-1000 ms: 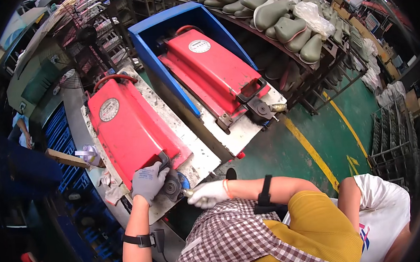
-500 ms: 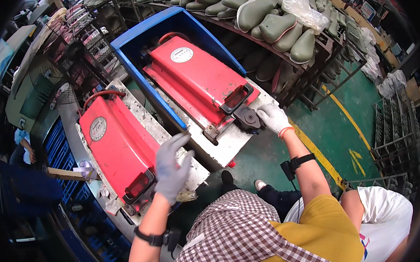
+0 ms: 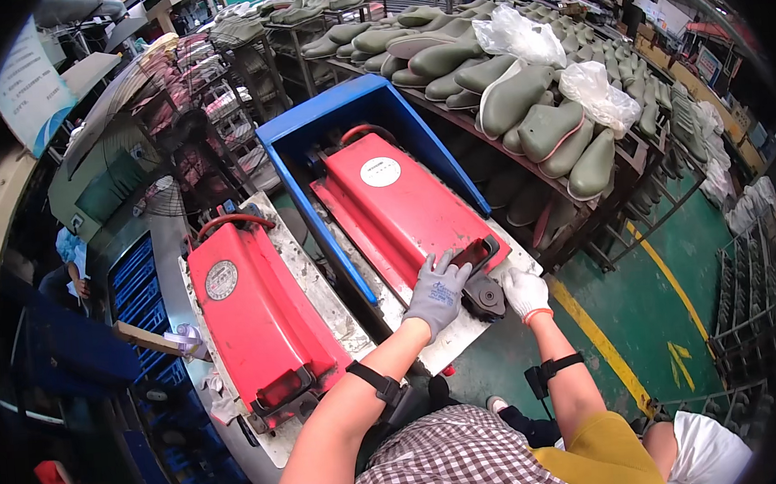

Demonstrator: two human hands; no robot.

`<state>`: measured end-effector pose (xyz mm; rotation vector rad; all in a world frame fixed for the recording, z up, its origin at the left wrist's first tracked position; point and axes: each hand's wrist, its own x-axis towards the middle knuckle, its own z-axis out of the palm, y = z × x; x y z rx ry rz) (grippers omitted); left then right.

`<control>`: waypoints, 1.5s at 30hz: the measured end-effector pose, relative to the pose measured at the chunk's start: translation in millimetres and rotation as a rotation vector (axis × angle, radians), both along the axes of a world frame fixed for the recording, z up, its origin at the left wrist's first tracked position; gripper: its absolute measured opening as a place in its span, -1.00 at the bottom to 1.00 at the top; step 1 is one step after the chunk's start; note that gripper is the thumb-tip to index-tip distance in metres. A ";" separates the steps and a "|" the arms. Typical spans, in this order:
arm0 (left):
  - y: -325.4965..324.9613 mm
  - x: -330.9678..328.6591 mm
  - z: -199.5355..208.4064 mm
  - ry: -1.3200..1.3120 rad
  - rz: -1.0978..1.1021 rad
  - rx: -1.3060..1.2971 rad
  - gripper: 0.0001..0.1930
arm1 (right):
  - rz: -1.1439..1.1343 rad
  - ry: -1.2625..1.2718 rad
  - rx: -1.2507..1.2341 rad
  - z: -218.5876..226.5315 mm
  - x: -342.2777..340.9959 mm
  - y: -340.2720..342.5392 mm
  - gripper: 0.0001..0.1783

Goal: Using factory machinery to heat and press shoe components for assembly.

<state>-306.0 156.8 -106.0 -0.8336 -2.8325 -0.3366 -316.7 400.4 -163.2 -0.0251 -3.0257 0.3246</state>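
Observation:
My left hand (image 3: 439,298), in a grey glove, lies with fingers spread on the front end of the right-hand red metal cover (image 3: 394,197). Its fingertips are beside the black handle (image 3: 483,255). My right hand (image 3: 526,293), in a white glove, rests at the corner of the pale plate (image 3: 454,350) under the cover. Its fingers are bent together beside a black block with a round knob (image 3: 487,297); whatever they grip is hidden. A second red cover (image 3: 253,310) sits on another pale plate to the left, with no hand on it.
A blue hood (image 3: 316,108) surrounds the back of the right machine. Racks of green boots (image 3: 533,124) stand behind and right, with clear plastic bags (image 3: 522,35) on top. A person in white (image 3: 704,445) is close on my right. Yellow lines (image 3: 602,339) cross the green floor.
My left hand has moved right from above the left machine onto the right-hand red cover. The right hand stays by the black block, its fingers more bent. The whole view has shifted.

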 end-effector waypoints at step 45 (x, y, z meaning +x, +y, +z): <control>-170.0 229.9 69.5 -1.069 0.488 1.786 0.24 | 0.017 -0.907 -1.919 38.0 120.8 -138.6 -0.46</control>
